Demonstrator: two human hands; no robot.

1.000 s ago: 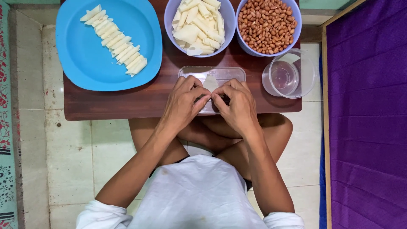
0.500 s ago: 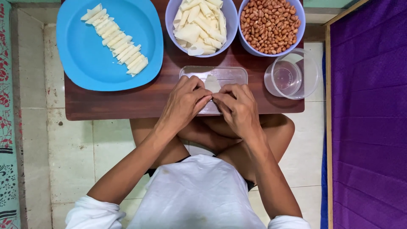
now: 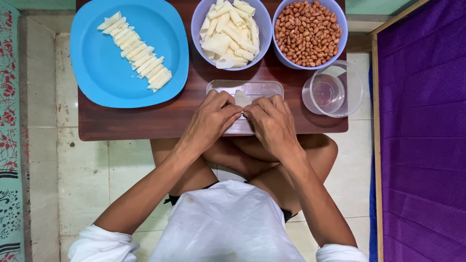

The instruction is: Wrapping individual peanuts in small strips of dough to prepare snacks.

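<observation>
On the brown desk (image 3: 145,121), both hands, left hand (image 3: 211,119) and right hand (image 3: 274,123), pinch 1 thin, soft, floppy wrapper (image 3: 241,98) at its near edge.

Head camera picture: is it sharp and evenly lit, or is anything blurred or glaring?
Head view: sharp throughout, soft even light; the peanuts show crisp; faint glare on the clear cup; only slight shadow under both hands, left hand and right hand.
</observation>
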